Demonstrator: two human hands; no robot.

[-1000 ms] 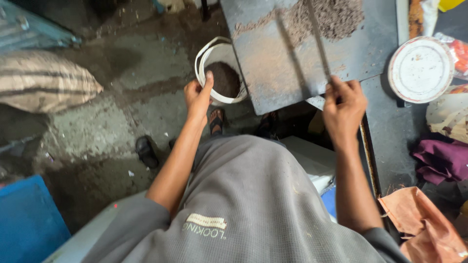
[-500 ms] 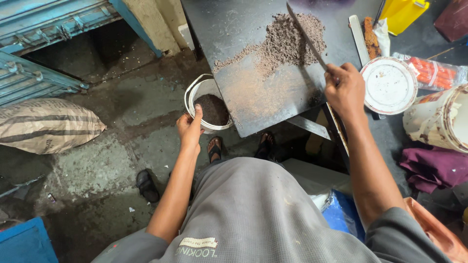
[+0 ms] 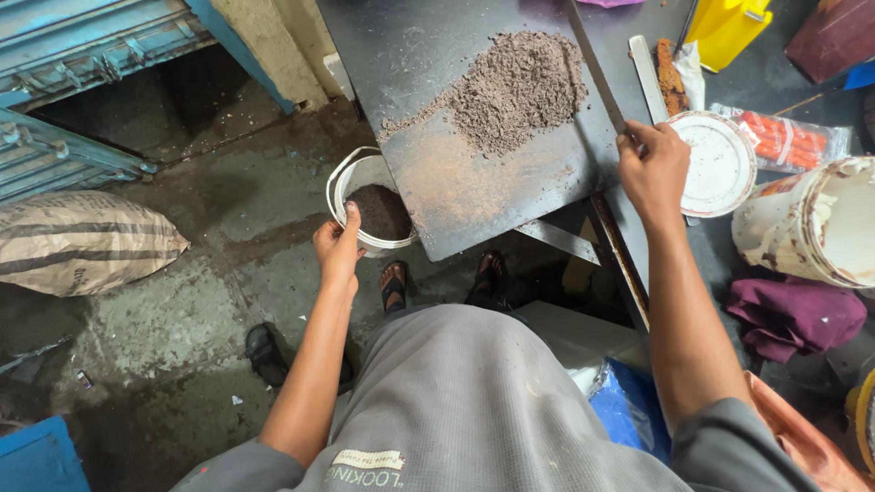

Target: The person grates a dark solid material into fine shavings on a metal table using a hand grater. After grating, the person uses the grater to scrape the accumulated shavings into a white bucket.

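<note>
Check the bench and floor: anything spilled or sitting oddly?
Nothing looks spilled. The brown powder lies heaped on the dark board, and the left hand holds the white bucket under the board's edge.

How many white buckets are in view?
2: a small bucket holding dark powder, gripped by the left hand under the board's edge; a larger stained bucket at far right. Others may be outside the frame.

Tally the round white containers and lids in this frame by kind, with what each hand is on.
Small white bucket with dark powder, gripped at the rim by the left hand: 1
Large stained white bucket at the right edge: 1
Round white lid, flat beside the right hand, which holds a long flat blade: 1
Total: 3
</note>
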